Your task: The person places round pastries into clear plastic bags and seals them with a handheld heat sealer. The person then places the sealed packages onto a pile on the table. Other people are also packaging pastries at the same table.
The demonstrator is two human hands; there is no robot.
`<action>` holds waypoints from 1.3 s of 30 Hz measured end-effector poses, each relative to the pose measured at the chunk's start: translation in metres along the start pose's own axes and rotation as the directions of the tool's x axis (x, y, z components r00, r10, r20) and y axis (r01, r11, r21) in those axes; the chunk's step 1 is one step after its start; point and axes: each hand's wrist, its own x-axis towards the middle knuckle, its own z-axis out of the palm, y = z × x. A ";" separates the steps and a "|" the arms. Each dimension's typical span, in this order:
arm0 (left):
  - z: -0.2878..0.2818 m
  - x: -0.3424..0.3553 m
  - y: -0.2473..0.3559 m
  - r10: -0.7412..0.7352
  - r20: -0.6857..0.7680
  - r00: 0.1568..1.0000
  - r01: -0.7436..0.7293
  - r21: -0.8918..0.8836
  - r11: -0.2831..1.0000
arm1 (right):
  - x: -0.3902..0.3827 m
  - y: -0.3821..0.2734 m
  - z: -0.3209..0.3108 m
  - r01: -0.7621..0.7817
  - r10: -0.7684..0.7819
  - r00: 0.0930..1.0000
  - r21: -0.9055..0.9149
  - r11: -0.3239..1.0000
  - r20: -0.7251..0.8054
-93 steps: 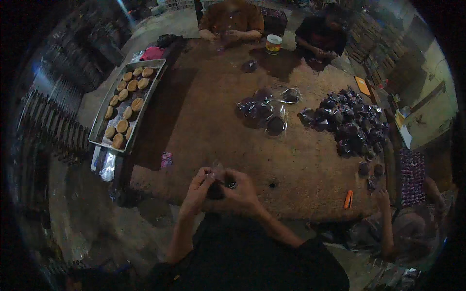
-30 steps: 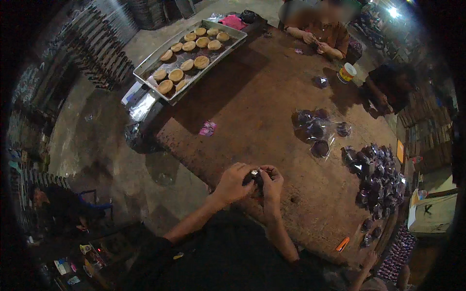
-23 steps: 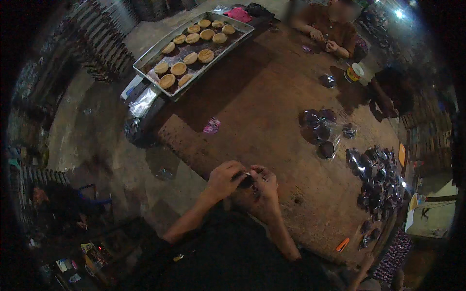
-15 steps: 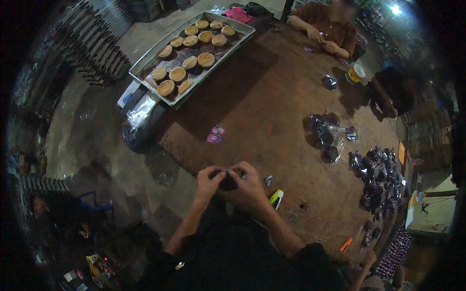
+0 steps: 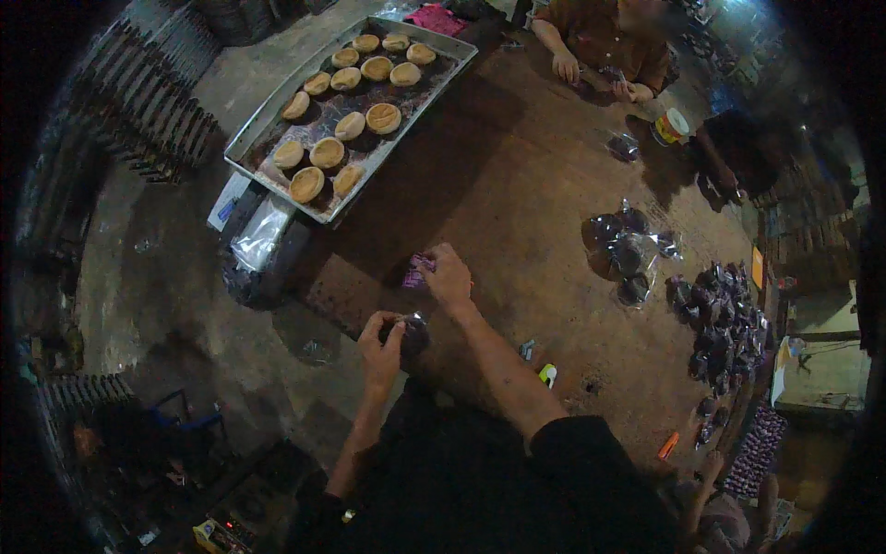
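My left hand (image 5: 378, 349) pinches the gathered top of a clear plastic bag (image 5: 417, 334) at the near edge of the table. Something dark and round is inside it, too dim to make out. My right hand (image 5: 449, 280) reaches forward past the bag, its fingertips closed at a small stack of pink and purple printed labels (image 5: 415, 272). Its fingers partly cover the stack, so how many labels they grip is hidden. Nearest to my right forearm lies a yellow-green stapler (image 5: 548, 375), with a small strip of staples (image 5: 527, 349) beside it.
A metal tray (image 5: 349, 199) of round browned buns (image 5: 377, 68) stands at the far left. Filled bags (image 5: 631, 254) lie at the right, near a larger pile (image 5: 722, 323). An orange cutter (image 5: 668, 446) is near right. Across the table sits a person (image 5: 600, 42) by a tub (image 5: 670, 127).
My right hand has left the bag's top and moved forward to the labels. My left hand keeps the bag, slightly left of before. The person opposite has moved their hands apart.
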 end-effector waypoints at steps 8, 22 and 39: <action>-0.007 0.023 -0.003 -0.032 -0.001 0.999 0.032 0.066 0.997 | -0.005 -0.005 -0.034 -0.065 0.076 0.996 0.206 0.976 -0.051; 0.047 -0.014 0.063 -0.001 0.347 0.938 0.069 -0.183 0.981 | -0.103 -0.057 -0.206 -0.169 0.028 0.974 0.636 0.753 0.225; 0.156 -0.135 0.101 -0.035 0.511 0.859 0.175 -0.229 0.958 | -0.224 0.014 -0.336 -0.113 0.131 0.991 0.619 0.777 0.017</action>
